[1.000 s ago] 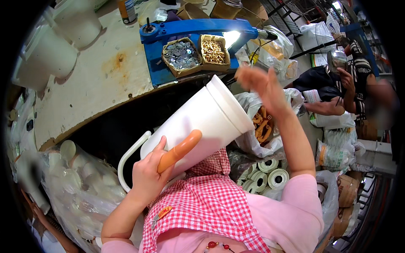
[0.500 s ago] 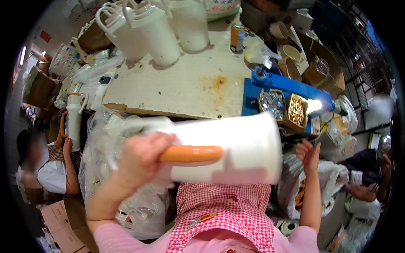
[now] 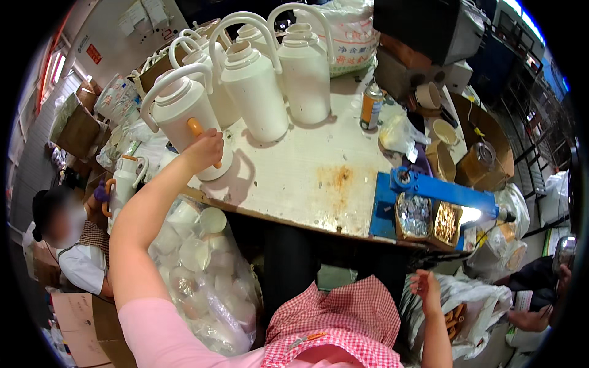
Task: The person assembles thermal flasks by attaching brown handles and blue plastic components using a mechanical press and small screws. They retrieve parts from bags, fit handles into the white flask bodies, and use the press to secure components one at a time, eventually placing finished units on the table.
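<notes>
My left hand (image 3: 205, 149) is wrapped round the orange side handle of a white thermos jug body (image 3: 173, 116). This jug stands on the tabletop's near left part, its white carrying loop raised over the open neck. Several more white jug bodies (image 3: 257, 98) stand just behind and to its right. At the lower right, my right hand (image 3: 424, 287) is held out with loosely bent fingers apart and nothing in them. It hovers over a white sack (image 3: 485, 303) holding orange handles (image 3: 455, 320).
A blue bench press (image 3: 442, 190) with two boxes of small metal parts (image 3: 414, 216) sits at the table's right edge. Behind stand a spray can (image 3: 371, 107) and bowls (image 3: 445, 132). A clear bag of white lids (image 3: 196, 253) is below. A co-worker (image 3: 73, 239) is at left.
My left hand has carried the jug from in front of my body to the table's left, turning it from lying sideways to standing. My right hand has lowered toward the sack.
</notes>
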Demonstrator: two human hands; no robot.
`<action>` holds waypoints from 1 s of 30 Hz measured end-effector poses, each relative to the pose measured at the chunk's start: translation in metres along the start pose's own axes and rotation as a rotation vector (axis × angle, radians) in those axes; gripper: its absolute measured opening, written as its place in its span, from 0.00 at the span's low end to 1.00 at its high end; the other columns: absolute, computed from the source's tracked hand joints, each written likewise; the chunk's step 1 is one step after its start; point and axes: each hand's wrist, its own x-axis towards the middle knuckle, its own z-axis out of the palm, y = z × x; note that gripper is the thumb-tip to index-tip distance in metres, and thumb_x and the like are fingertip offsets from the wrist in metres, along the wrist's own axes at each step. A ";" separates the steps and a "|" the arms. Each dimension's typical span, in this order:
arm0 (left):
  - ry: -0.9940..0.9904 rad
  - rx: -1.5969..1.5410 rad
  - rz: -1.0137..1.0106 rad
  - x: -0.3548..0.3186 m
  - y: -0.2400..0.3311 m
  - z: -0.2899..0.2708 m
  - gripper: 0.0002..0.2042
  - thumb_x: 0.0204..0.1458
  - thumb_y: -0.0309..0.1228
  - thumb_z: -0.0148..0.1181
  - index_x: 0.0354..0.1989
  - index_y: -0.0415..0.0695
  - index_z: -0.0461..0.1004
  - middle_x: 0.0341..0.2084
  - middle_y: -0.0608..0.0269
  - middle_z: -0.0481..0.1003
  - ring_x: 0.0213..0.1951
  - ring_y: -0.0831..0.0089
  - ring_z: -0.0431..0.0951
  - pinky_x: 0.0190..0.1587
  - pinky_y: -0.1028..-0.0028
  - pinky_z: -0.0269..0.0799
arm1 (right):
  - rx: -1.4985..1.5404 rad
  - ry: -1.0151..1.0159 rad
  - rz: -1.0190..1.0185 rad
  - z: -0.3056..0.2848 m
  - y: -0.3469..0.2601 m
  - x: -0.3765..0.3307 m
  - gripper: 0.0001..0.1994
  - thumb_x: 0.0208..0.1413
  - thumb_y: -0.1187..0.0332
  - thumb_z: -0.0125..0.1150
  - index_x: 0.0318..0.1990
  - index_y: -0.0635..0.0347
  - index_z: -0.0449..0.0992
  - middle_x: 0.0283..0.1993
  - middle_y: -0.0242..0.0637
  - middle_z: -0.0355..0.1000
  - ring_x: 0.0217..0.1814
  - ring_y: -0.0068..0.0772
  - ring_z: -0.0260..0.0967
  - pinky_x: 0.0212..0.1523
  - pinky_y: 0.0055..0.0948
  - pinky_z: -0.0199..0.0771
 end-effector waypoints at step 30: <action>1.034 -1.399 -1.068 -0.008 -0.125 -0.222 0.07 0.56 0.29 0.66 0.31 0.40 0.75 0.21 0.72 0.71 0.25 0.78 0.68 0.30 0.76 0.65 | 0.229 -0.563 -0.274 0.216 -0.047 0.014 0.26 0.71 0.62 0.49 0.70 0.64 0.56 0.65 0.45 0.68 0.61 0.35 0.69 0.63 0.36 0.68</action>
